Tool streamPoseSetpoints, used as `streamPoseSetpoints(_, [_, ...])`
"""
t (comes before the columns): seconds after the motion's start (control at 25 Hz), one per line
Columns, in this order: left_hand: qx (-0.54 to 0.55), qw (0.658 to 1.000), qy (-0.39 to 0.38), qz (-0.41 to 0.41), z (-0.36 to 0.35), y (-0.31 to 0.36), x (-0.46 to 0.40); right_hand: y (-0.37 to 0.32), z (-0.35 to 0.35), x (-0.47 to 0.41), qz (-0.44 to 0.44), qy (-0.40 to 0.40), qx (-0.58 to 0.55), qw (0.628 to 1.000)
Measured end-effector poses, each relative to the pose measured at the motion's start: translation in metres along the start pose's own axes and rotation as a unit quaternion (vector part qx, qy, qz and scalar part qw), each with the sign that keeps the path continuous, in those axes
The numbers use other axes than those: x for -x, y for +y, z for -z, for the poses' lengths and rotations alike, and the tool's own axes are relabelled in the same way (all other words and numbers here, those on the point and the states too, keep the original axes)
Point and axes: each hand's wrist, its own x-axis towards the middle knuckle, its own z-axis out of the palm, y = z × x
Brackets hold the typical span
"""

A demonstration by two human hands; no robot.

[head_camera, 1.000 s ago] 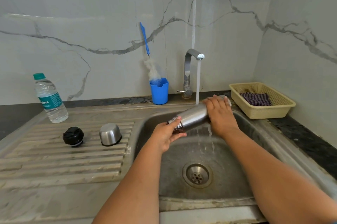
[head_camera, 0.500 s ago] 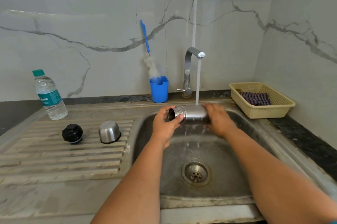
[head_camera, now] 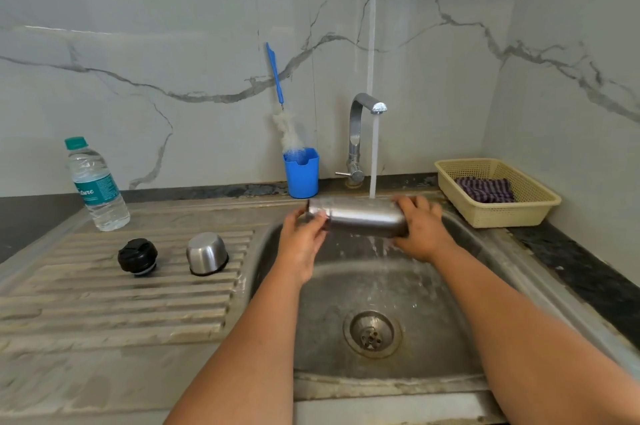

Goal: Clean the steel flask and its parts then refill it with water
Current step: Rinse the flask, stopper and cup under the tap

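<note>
The steel flask (head_camera: 360, 221) lies on its side over the far part of the sink (head_camera: 491, 251), held directly under the running stream of water (head_camera: 374, 154) from the tap (head_camera: 360, 133). Its open neck points left and its base points right. The left hand (head_camera: 304, 241) holds the neck end, fingers (head_camera: 320, 218) curled round it. The right hand (head_camera: 420, 229) grips the base end, its fingers wrapped over the top of the flask. Water strikes the top of the body and runs off beneath it, splashing down into the basin above the drain (head_camera: 372, 333).

On the ribbed draining board (head_camera: 104, 303) left of the sink, the black stopper (head_camera: 137, 256) and the steel cup lid (head_camera: 206, 253) sit side by side, apart from each other, the cup lid mouth down. Farther left and back stands a clear plastic water bottle (head_camera: 95, 185) with a green cap, upright.

Against the far wall, just left of the tap, a blue cup (head_camera: 301, 175) holds a bottle brush (head_camera: 280, 106) with a blue handle leaning against the marble wall. To the right of the sink on the dark worktop (head_camera: 588, 279), a cream plastic basket (head_camera: 533, 210) contains a folded striped cloth (head_camera: 485, 189).
</note>
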Motion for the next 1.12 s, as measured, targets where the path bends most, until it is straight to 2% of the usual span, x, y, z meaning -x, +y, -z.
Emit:
streamPoseSetpoints(0.16, [0.153, 0.982, 0.072, 0.088, 0.003, 0.004, 0.0, -0.03, -0.008, -0.004, 0.07, 0.111, 0.02, 0.991])
streamPoseSetpoints(0.2, [0.185, 0.974, 0.087, 0.097, 0.006, 0.005, 0.0, -0.033, -0.009, -0.005, 0.068, 0.13, -0.015, 0.989])
streamPoseSetpoints(0.28, [0.216, 0.965, 0.107, 0.107, 0.007, 0.007, 0.0, -0.031, -0.006, -0.007, -0.007, 0.128, -0.163, 0.978])
streamPoseSetpoints(0.36, [0.202, 0.967, 0.11, 0.109, 0.007, 0.005, -0.002, -0.023, -0.005, -0.01, -0.103, 0.064, -0.302, 0.945])
streamPoseSetpoints(0.44, [0.185, 0.969, 0.12, 0.114, 0.006, 0.005, -0.002, -0.015, -0.006, -0.012, -0.14, -0.043, -0.455, 0.878])
streamPoseSetpoints(0.48, [0.186, 0.967, 0.131, 0.118, 0.008, 0.007, -0.002, -0.014, -0.007, -0.012, -0.137, -0.071, -0.506, 0.848])
streamPoseSetpoints(0.52, [0.195, 0.962, 0.145, 0.123, 0.009, 0.009, -0.002, -0.015, -0.007, -0.013, -0.124, -0.067, -0.513, 0.847])
streamPoseSetpoints(0.6, [0.222, 0.949, 0.174, 0.139, 0.015, 0.013, -0.001, -0.022, -0.01, -0.013, -0.089, -0.005, -0.441, 0.893])
streamPoseSetpoints(0.68, [0.228, 0.941, 0.188, 0.164, 0.017, 0.012, 0.0, -0.031, -0.009, -0.009, -0.083, 0.073, -0.373, 0.921])
streamPoseSetpoints(0.8, [0.213, 0.934, 0.182, 0.221, 0.017, 0.005, -0.003, -0.035, -0.005, -0.003, -0.078, 0.133, -0.338, 0.928])
streamPoseSetpoints(0.92, [0.194, 0.924, 0.172, 0.28, 0.019, -0.004, -0.005, -0.042, 0.003, 0.001, -0.03, 0.059, -0.365, 0.929])
streamPoseSetpoints(1.0, [0.174, 0.924, 0.18, 0.288, 0.025, -0.011, -0.007, -0.048, 0.003, 0.001, 0.011, 0.01, -0.347, 0.938])
streamPoseSetpoints(1.12, [0.14, 0.926, 0.202, 0.288, 0.033, -0.021, -0.01, -0.05, 0.001, 0.002, 0.026, 0.029, -0.387, 0.921])
